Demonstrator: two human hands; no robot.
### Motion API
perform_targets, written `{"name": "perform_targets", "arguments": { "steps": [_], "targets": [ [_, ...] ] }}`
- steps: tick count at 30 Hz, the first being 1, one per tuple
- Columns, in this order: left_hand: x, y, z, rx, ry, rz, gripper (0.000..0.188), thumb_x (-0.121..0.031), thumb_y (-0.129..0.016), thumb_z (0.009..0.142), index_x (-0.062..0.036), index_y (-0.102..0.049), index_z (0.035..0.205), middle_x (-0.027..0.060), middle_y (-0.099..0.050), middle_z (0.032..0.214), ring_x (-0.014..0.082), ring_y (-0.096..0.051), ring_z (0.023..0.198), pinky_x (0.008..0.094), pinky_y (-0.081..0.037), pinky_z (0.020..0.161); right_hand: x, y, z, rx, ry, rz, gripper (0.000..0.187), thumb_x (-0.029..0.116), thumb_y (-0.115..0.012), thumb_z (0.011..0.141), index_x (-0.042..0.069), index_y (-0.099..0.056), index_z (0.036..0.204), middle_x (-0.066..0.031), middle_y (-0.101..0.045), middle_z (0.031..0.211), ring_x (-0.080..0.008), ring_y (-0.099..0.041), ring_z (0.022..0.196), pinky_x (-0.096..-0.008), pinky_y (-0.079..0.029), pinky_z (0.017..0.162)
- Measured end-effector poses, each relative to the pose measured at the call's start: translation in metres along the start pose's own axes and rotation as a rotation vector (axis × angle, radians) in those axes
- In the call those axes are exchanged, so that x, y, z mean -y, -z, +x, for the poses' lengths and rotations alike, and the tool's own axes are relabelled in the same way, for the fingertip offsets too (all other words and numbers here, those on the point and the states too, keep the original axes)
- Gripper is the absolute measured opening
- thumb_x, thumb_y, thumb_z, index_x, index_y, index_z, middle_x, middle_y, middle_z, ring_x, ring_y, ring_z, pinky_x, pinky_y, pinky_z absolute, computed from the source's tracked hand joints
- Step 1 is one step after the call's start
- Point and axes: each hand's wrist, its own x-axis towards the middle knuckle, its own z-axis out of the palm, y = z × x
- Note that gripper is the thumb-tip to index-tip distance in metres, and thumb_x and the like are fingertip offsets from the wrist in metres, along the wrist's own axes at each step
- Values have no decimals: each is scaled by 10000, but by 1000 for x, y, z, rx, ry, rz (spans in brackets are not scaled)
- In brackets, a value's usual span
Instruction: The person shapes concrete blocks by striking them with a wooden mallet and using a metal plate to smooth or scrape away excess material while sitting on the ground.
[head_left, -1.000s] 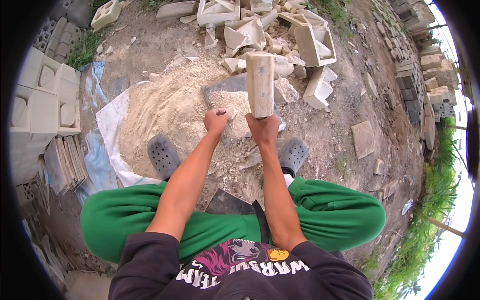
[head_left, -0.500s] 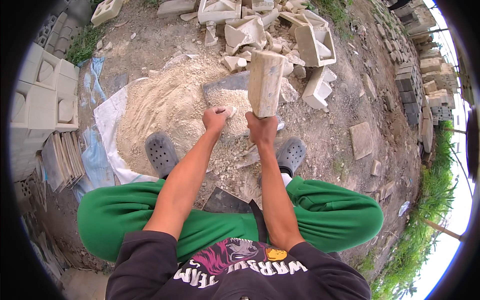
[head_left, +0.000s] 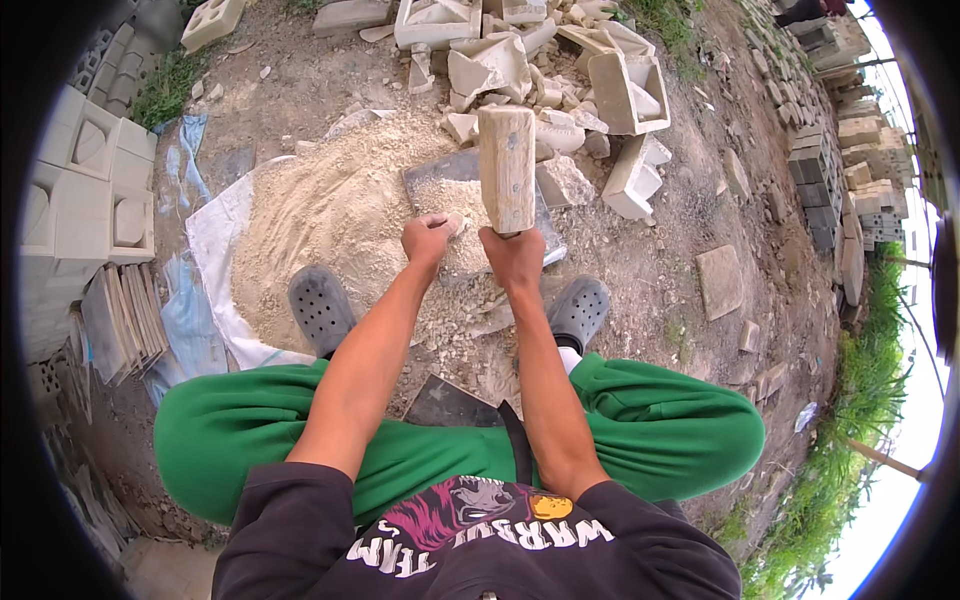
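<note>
My right hand is wrapped round the handle of a mallet with a thick, block-like wooden head, raised upright in front of me. To its left, my left hand pinches a small pale stone chunk between thumb and fingers. The chunk is low over a dark flat slab strewn with crushed crumbs. Beside the slab spreads a heap of pale crushed stone on a white sheet. The mallet head hides part of the slab.
Broken pale blocks are piled beyond the slab. Stacked hollow blocks stand at left, near thin boards and blue plastic. A flat stone lies at right. My grey clogs flank the work spot.
The mallet has shifted left and slightly toward the slab, its head now nearer my left hand. My right hand moved left with it; the left hand stays nearly in place.
</note>
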Motion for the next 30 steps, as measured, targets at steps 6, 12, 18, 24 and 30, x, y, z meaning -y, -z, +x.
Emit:
{"name": "perform_targets", "arguments": {
  "steps": [6, 12, 18, 24, 30],
  "targets": [
    [-7, -7, -3, 14, 18, 50, 326, -227, -856, 766, -19, -776, 1004, 107, -769, 924, 187, -714, 817, 316, -544, 781, -43, -19, -13, -99, 93, -104, 302, 203, -720, 740, -2, -684, 959, -241, -711, 881, -422, -694, 896, -463, -544, 771],
    [2, -3, 8, 33, 52, 84, 344, -196, -838, 786, -1, -758, 1059, 111, -761, 987, 168, -704, 865, 303, -538, 797, -34, -1, -11, 149, -162, -131, 353, 272, -737, 714, 19, -719, 960, -246, -719, 900, -408, -701, 913, -467, -547, 799],
    [-13, 4, -4, 49, -11, 131, 367, -236, -828, 794, 13, -755, 1054, 126, -759, 981, 188, -703, 877, 318, -540, 809, -12, 7, -9, 26, 52, -168, 324, 232, -746, 729, -17, -697, 929, -259, -707, 861, -432, -693, 848, -458, -555, 737],
    [-16, 0, 2, 53, 36, 143, 359, -248, -838, 769, -57, -774, 1066, 113, -767, 1011, 210, -727, 919, 325, -548, 827, -66, -15, -19, 95, -135, -341, 343, 251, -740, 722, 4, -726, 960, -247, -717, 865, -412, -708, 809, -451, -540, 712],
    [-6, 0, 2, 9, -6, 171, 319, -221, -833, 775, -50, -778, 1039, 119, -768, 991, 211, -732, 889, 328, -552, 817, -36, 1, -19, 27, -60, -215, 311, 212, -737, 725, 0, -728, 954, -239, -723, 879, -388, -714, 823, -419, -550, 704]
  ]
}}
